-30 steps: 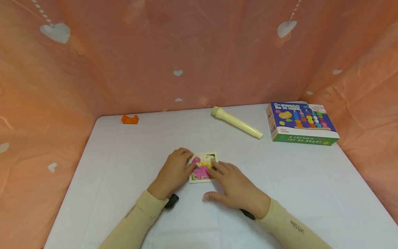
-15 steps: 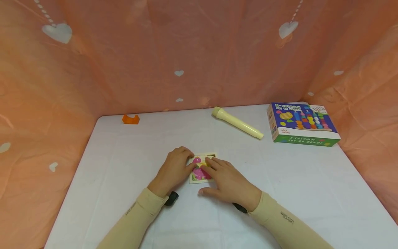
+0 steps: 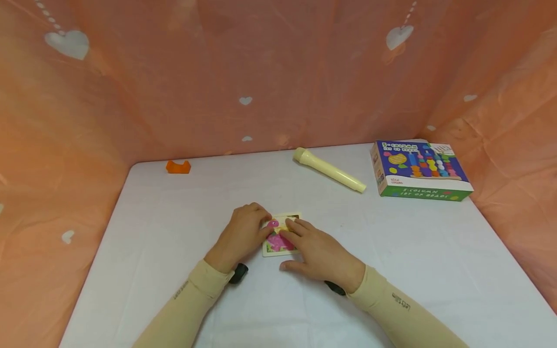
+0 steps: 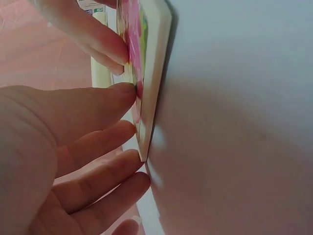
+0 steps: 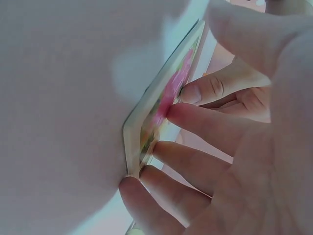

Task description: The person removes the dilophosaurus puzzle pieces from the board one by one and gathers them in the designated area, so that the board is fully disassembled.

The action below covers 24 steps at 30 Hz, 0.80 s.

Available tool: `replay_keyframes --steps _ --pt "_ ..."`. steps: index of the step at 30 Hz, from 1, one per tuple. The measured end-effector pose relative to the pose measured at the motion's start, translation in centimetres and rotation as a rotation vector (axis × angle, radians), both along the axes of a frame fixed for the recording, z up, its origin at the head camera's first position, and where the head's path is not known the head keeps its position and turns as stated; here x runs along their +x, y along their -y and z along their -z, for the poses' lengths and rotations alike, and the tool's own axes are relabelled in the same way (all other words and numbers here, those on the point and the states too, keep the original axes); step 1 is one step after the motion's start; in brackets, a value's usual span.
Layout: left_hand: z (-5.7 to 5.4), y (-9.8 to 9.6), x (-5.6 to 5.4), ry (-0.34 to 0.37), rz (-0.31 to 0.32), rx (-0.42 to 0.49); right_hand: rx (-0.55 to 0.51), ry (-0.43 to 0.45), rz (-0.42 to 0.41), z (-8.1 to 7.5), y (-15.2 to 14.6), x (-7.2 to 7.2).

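Observation:
A small square jigsaw puzzle (image 3: pixel 277 243) with a pink dinosaur picture and a pale wooden frame lies flat on the white table. My left hand (image 3: pixel 241 234) holds it at the left side, thumb on the picture and fingers along the frame's edge in the left wrist view. From the right, my right hand (image 3: pixel 324 253) reaches over the puzzle with its fingers extended. Its fingertips (image 5: pixel 178 111) touch the picture and the frame's edge, while the thumb stays off to the near side. Part of the picture's right half is hidden under this hand.
A cream-coloured rod (image 3: pixel 330 170) with a wider end lies behind the puzzle. At the back right is a bead-set box (image 3: pixel 422 169), and at the back left a small orange notched block (image 3: pixel 178 167). An orange curtain (image 3: pixel 278 72) with hearts surrounds the table (image 3: pixel 174 212).
My right hand has slid left over the puzzle, covering more of its right side, and has stayed about there for the last half second. My left hand keeps its place.

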State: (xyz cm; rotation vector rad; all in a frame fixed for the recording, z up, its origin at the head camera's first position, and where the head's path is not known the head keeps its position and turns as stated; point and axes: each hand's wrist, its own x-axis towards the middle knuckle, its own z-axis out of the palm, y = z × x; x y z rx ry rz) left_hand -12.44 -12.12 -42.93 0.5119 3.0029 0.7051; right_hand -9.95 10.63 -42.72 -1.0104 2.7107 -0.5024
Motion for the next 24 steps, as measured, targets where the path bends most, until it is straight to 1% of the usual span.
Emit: replay_keyframes --steps 5,11,18,24 --pt "-0.3 -0.1 -0.1 0.01 -0.003 -0.011 0.002 0.004 0.011 -0.5 -0.1 -0.3" --pt "-0.5 -0.1 0.0 -0.006 -0.029 -0.037 0.001 0.007 0.02 -1.0 -0.1 -1.4" --pt "-0.6 -0.1 -0.1 -0.004 -0.022 -0.057 0.012 0.013 0.043 -1.2 0.1 -3.0" --pt "-0.6 0.0 -0.2 0.009 -0.022 -0.055 0.028 0.023 0.047 -0.9 0.3 -3.4"
